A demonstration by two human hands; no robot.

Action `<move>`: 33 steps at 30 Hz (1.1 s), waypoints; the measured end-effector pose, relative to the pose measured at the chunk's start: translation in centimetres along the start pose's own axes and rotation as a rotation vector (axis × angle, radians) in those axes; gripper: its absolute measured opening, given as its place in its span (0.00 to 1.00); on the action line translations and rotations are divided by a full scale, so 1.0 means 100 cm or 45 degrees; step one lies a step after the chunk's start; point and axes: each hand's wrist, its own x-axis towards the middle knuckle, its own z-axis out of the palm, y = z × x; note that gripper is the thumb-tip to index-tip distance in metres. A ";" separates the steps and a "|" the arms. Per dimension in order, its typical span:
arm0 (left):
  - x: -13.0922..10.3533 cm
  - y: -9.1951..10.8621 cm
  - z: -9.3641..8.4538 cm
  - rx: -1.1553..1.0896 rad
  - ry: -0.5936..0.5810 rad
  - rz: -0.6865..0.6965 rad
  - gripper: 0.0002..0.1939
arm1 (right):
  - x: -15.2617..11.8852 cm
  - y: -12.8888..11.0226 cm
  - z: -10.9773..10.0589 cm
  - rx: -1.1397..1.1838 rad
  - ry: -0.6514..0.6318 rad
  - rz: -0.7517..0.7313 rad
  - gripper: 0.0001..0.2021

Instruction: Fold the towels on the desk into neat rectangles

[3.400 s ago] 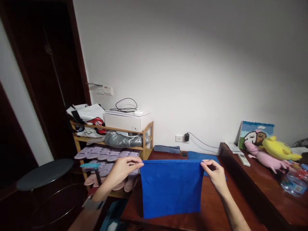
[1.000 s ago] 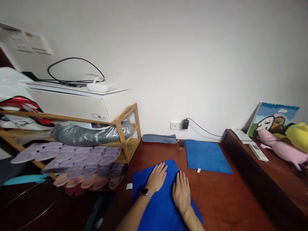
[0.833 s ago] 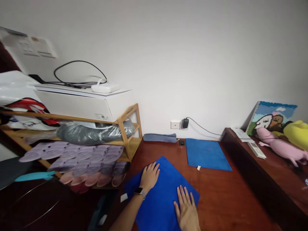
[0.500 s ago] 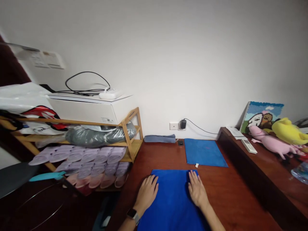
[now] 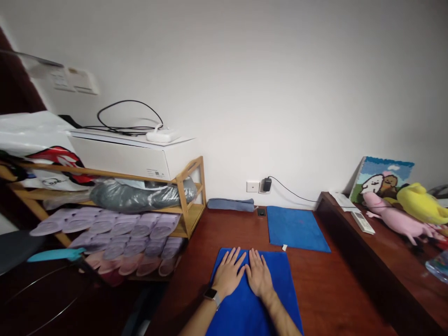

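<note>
A bright blue cloth (image 5: 283, 280) lies spread flat on the brown desk, its near end running out of view. My left hand (image 5: 228, 274), with a watch (image 5: 212, 294) on the wrist, rests flat on the cloth's far left part. Beside it my right hand (image 5: 258, 276) lies palm down, fingers stretched toward the far edge. The two hands are close together near the middle, thumbs almost meeting. Behind them a second, lighter blue cloth (image 5: 297, 228) lies flat, with a small white tag (image 5: 284, 248) at its near edge.
A folded grey-blue cloth (image 5: 231, 204) lies against the wall near a black plug (image 5: 267, 184). On the left stands a wooden rack (image 5: 192, 217) with slippers (image 5: 136, 226) and a white box (image 5: 122, 156). A raised ledge on the right holds a remote control (image 5: 363, 222) and plush toys (image 5: 395, 214).
Both hands have moved inward across the blue cloth, from its two far corners to near its middle. The view has shifted slightly.
</note>
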 end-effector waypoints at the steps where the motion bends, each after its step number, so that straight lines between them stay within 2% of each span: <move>1: -0.001 -0.003 0.002 0.000 -0.009 -0.034 0.29 | 0.002 0.001 0.002 0.002 -0.010 -0.001 0.32; 3: -0.005 -0.014 0.003 0.013 -0.018 -0.129 0.31 | 0.000 0.018 0.001 -0.037 -0.023 0.073 0.33; 8: -0.015 -0.035 0.004 0.028 0.024 -0.212 0.35 | -0.020 0.098 -0.019 -0.172 -0.063 0.395 0.35; 11: -0.014 -0.035 0.002 0.041 0.035 -0.215 0.36 | -0.025 0.120 -0.028 -0.180 -0.064 0.464 0.35; 14: -0.008 -0.027 -0.003 0.040 0.064 -0.192 0.34 | -0.022 0.109 -0.029 -0.193 -0.005 0.446 0.35; 18: 0.006 0.003 -0.002 0.019 0.122 -0.057 0.31 | -0.010 0.053 -0.018 -0.143 0.136 0.200 0.33; 21: 0.017 0.025 0.009 -0.001 0.037 0.033 0.29 | 0.000 0.013 -0.005 -0.048 0.039 0.003 0.31; 23: 0.022 0.028 0.015 -0.006 -0.017 0.037 0.28 | 0.005 0.003 -0.001 -0.015 -0.028 -0.024 0.30; 26: 0.024 0.015 0.017 -0.007 -0.028 -0.017 0.29 | 0.007 0.022 -0.008 -0.014 -0.053 0.025 0.31; 31: 0.023 -0.015 0.013 0.028 -0.035 -0.163 0.31 | -0.008 0.092 -0.028 -0.118 -0.057 0.235 0.32; 33: 0.026 -0.022 0.013 0.028 -0.013 -0.181 0.31 | -0.012 0.112 -0.031 -0.142 -0.035 0.303 0.33</move>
